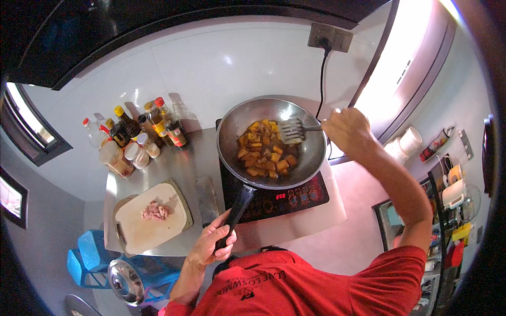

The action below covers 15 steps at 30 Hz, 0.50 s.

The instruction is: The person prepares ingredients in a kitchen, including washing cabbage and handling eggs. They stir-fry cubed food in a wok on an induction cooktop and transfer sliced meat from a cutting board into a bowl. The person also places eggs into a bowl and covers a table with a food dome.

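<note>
My left hand [213, 243] is closed round the black handle of a wok [311, 163], which stands on a black induction cooktop [311, 196]. In the wok lie orange-yellow chunks of food [263, 152], browned and glossy with dark liquid among them. My right hand [348, 130] grips a slotted spatula [291, 130] from the right. Its slotted head is inside the wok, at the upper right edge of the chunks. To the left, a cutting board [142, 231] carries a small heap of raw pink meat pieces [155, 211].
Several sauce bottles [158, 124] and lidded jars [116, 158] crowd the counter's back left. A cleaver [206, 197] lies between board and cooktop. A black cord [322, 84] hangs from the wall socket at the back. Blue stools [95, 250] and a metal lid [126, 282] are at lower left.
</note>
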Available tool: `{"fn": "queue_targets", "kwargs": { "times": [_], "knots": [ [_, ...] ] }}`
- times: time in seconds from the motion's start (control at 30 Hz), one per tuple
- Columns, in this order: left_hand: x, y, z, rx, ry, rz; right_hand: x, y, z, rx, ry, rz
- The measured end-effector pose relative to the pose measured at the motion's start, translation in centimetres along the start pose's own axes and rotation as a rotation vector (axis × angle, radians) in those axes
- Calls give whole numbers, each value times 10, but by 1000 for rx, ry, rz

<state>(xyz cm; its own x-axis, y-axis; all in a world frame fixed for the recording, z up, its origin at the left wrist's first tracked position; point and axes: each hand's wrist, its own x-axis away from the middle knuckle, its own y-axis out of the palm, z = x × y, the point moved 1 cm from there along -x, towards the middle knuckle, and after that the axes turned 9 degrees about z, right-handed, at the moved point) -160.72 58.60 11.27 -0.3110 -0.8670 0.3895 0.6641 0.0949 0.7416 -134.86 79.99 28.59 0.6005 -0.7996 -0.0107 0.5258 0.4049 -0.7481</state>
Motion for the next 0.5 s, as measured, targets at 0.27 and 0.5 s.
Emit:
{"fn": "queue_targets", "kwargs": {
  "times": [0.27, 0.5],
  "knots": [
    [-1, 5, 4, -43, -20, -7, -38, 18, 31, -192, -192, -471],
    [1, 9, 9, -106, -53, 7, 4, 86, -11, -944, -70, -20]
  ]
}}
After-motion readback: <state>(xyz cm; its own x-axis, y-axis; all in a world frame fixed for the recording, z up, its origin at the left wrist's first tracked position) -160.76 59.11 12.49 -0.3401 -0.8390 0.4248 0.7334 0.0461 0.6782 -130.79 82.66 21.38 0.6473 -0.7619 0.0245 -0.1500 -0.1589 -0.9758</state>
